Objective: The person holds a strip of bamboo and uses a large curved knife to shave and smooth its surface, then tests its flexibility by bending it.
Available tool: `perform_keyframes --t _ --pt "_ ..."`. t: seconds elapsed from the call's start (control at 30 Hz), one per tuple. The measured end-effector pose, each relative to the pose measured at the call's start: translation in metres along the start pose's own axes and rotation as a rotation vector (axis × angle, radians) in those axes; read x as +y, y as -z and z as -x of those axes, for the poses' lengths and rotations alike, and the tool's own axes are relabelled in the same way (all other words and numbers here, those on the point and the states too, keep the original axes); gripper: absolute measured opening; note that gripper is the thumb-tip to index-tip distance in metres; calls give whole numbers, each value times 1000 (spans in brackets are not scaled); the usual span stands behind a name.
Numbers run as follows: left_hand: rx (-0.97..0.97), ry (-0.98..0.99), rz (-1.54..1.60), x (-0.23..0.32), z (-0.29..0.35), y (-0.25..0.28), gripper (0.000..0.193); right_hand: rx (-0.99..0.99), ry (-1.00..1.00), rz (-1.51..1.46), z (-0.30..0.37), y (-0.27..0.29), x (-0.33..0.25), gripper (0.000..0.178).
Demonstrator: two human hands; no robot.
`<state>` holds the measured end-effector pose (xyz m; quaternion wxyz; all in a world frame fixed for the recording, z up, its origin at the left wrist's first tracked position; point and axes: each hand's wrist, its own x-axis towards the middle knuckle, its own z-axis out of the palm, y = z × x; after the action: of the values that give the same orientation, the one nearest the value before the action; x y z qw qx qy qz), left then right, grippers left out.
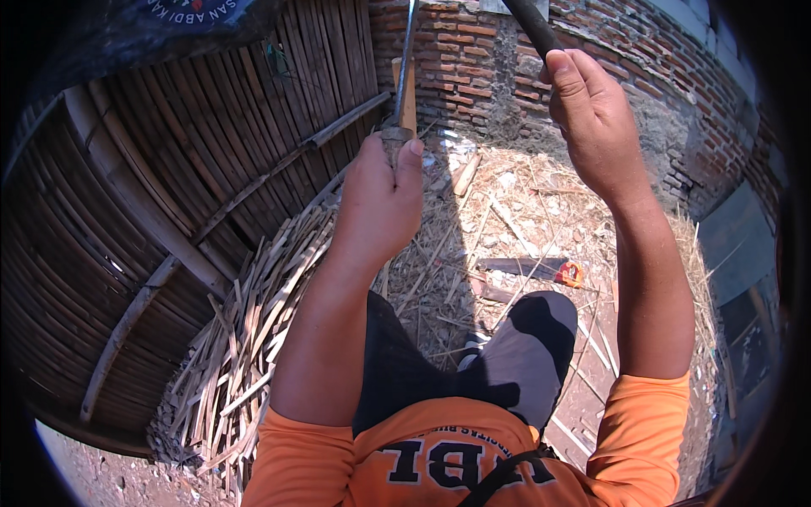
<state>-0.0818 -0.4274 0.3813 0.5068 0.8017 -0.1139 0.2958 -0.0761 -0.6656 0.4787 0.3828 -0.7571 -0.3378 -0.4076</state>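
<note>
Raised in front of me, my left hand (pixel 380 198) is closed around the worn handle (pixel 395 139) of a long tool. Its narrow metal blade (pixel 408 59) points up and leaves the picture at the top edge, so its full shape is hidden. Higher and to the right, my right hand (pixel 596 122) grips the end of a dark, thick rod (pixel 532 27) between thumb and fingers. That rod slants up to the left and is also cut off by the top edge. The two held things are apart where they show.
A handsaw with an orange handle (pixel 570 273) lies on the debris-strewn ground ahead of my knees. Many split bamboo strips (pixel 245 346) are heaped at my left, against a bamboo wall (pixel 127 270). A brick wall (pixel 456 63) stands ahead; a grey panel (pixel 739 232) is at right.
</note>
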Motion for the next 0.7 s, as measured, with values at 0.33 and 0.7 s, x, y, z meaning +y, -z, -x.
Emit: perform_keyframes --t 0.33,0.7 --pt "58 -7 59 11 9 -20 36 44 -54 64 3 -9 -15 46" --pt "18 89 62 7 3 17 32 23 -381 -342 23 -35 11 43"
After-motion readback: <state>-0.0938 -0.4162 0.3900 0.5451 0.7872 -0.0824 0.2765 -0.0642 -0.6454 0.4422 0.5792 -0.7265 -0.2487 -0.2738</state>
